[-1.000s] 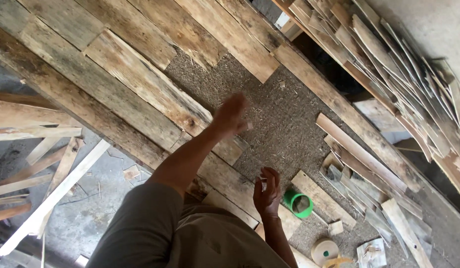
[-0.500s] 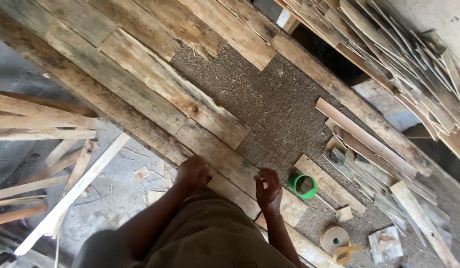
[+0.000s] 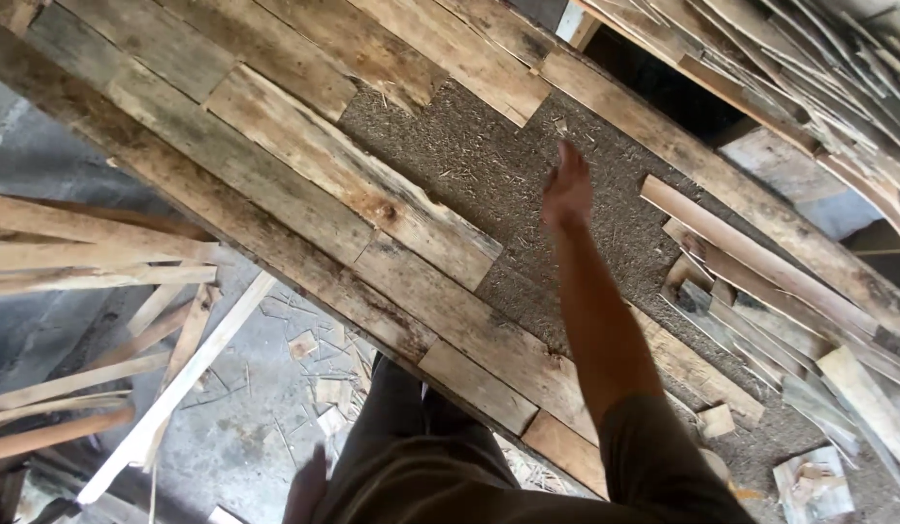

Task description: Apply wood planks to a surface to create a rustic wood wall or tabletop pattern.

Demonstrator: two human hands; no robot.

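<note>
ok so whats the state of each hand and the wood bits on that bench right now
right hand: open, empty, stretched over the brown chipboard panel
left hand: low by the leg, empty as far as it shows
weathered wooden planks: lying flat, side by side
thin offcut strips: loosely heaped on the panel

Rough brown particle board (image 3: 489, 175), flat, partly bare, weathered wooden planks (image 3: 353, 189) laid over its edges

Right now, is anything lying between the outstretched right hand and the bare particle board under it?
Nothing visible does. The right hand hovers over the bare chipboard patch; the planks lie left, the loose slats right.
</note>
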